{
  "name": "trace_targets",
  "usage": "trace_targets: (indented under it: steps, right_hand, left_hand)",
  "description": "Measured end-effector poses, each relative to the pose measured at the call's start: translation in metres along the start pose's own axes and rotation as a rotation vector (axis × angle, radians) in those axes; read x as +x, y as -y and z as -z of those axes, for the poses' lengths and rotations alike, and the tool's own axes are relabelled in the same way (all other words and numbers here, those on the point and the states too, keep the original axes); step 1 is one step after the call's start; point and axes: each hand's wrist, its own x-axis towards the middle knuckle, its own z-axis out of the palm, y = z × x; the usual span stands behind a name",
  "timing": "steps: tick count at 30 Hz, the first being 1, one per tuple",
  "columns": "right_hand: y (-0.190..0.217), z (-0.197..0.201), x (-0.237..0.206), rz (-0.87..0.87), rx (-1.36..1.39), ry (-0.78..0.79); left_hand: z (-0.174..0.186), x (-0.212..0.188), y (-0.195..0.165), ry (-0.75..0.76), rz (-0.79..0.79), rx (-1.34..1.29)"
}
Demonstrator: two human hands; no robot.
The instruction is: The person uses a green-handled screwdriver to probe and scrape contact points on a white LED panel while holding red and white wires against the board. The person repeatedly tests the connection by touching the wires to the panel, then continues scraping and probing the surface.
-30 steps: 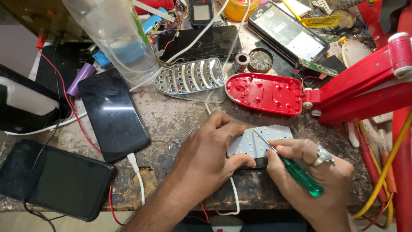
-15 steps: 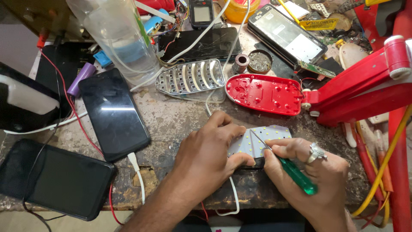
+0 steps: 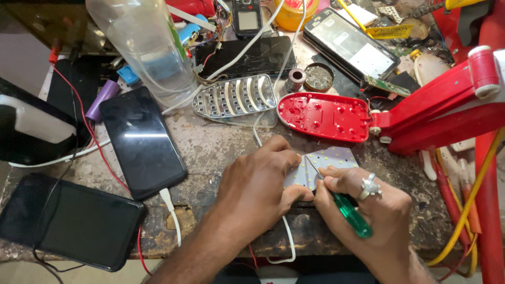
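My left hand [image 3: 258, 186] presses down on a small white LED board [image 3: 329, 163] near the front edge of the worn workbench [image 3: 210, 147], gripping its left side. My right hand [image 3: 368, 210], with a ring on one finger, holds a green-handled screwdriver [image 3: 350, 213] whose thin tip touches the board's left part. Just behind the board lie a red plastic lamp shell [image 3: 323, 115] and a silver reflector grid [image 3: 234, 97]. A white wire [image 3: 286, 242] runs under my left hand and off the bench edge.
Two black phones [image 3: 142, 139] [image 3: 73, 221] lie at left, one on a white cable. A clear plastic bottle [image 3: 144, 44] stands at the back left. A red lamp arm [image 3: 442, 110] crosses the right side. More phones, a solder tin [image 3: 318, 76] and wires crowd the back.
My right hand and the screwdriver have shifted slightly left, bringing the tip further onto the board's left part. My left hand stays on the board.
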Motion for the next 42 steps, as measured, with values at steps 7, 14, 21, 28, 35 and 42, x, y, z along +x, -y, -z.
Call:
trace_targets:
  steps: [7,14,21,28,35,42]
  right_hand:
    - [-0.002,0.0,-0.004,0.01,-0.037,0.002]
    - [-0.011,-0.002,-0.007,-0.147,0.131,-0.08]
    - [-0.009,-0.002,-0.007,-0.15,0.117,-0.054]
    - [-0.003,0.004,-0.004,0.028,-0.027,0.013]
    - [-0.002,-0.001,-0.004,0.126,-0.129,0.06]
    - [-0.008,0.004,0.001,-0.208,0.161,-0.067]
  left_hand:
    - [-0.001,-0.003,0.0,-0.035,-0.046,0.006]
    - [0.001,-0.002,0.0,-0.007,0.023,-0.038]
    - [0.002,-0.002,0.001,-0.002,0.022,-0.041]
    - [-0.002,-0.002,0.002,-0.021,-0.033,-0.038]
    - [-0.004,-0.002,0.002,-0.035,-0.057,-0.024]
    - [0.002,-0.004,-0.003,0.053,0.069,-0.063]
